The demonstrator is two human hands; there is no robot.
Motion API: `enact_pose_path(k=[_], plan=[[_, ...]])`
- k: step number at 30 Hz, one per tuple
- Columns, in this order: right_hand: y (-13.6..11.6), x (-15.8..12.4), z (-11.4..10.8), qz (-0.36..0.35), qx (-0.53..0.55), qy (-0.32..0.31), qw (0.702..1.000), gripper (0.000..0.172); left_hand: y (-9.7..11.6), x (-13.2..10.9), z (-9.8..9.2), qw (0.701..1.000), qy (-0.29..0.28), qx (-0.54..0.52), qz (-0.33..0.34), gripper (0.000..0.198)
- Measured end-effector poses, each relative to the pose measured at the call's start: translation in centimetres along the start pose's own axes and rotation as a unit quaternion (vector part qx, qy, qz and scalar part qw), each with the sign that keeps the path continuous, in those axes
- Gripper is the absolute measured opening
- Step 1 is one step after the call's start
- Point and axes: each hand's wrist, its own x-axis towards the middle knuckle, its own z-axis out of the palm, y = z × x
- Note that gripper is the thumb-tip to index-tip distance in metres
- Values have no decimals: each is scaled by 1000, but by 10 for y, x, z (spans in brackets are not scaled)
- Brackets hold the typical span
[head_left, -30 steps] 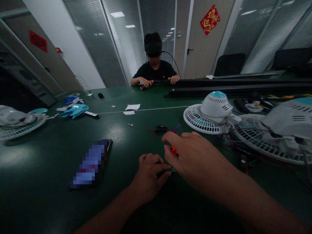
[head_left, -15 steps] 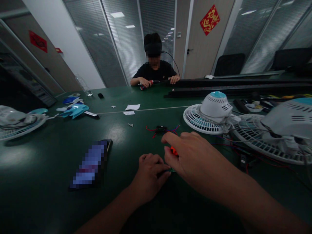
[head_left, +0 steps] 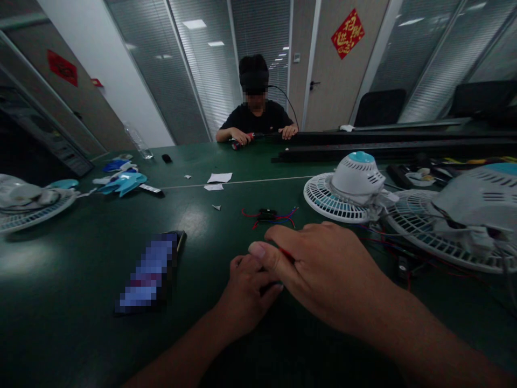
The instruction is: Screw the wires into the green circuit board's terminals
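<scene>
Low in the middle, my left hand (head_left: 248, 291) rests near the table with thumb and fingers pinched together. A sliver of small green circuit board showed at these fingertips half a second ago; now my right hand covers that spot. My right hand (head_left: 327, 267) is curled over the left fingertips, closed around an orange-red handled tool (head_left: 287, 254). Only a bit of the handle shows, and its tip is hidden. Just beyond the hands lie small black modules (head_left: 267, 214) with red and blue wires.
A phone (head_left: 149, 272) lies left of my hands. White fan housings (head_left: 357, 180) stand at the right, with loose wires beside them; another fan part (head_left: 32, 202) is at far left. Paper scraps (head_left: 220, 177) lie ahead. Across the table (head_left: 194, 253), a person (head_left: 258, 116) holds a red-and-black tool.
My right hand has turned, its thumb swinging left over my left fingers. Less of the orange-red handle shows and the green board is now covered. My left hand has stayed in place.
</scene>
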Motion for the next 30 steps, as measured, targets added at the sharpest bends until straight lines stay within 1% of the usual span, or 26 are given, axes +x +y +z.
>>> enact_pose_path(k=[5, 8, 10, 14, 19, 21, 24, 27, 30], plan=[[1, 4, 6, -23, -29, 35, 999, 36, 1, 0, -1, 999, -31, 8, -11, 14], [2, 6, 7, -22, -28, 41, 999, 28, 1, 0, -2, 999, -36, 12, -13, 15], [3, 6, 7, -17, -31, 43, 998, 27, 0, 0, -2, 999, -35, 12, -12, 16], [3, 4, 6, -8, -40, 51, 998, 32, -1, 0, 0, 1000, -26, 9, -7, 15], [2, 2, 5, -8, -31, 39, 999, 50, -2, -1, 2, 1000, -16, 5, -3, 14], [2, 2, 4, -12, -30, 43, 999, 51, -3, -1, 2, 1000, -15, 3, -4, 14], [1, 3, 4, -22, -36, 58, 997, 42, -3, -2, 2, 1000, -15, 0, -4, 15], [2, 4, 6, -28, -42, 62, 997, 31, -2, -1, 0, 1000, -26, 2, -9, 13], [3, 5, 9, -28, -38, 65, 997, 24, 1, 0, -3, 999, -37, 8, -19, 14]])
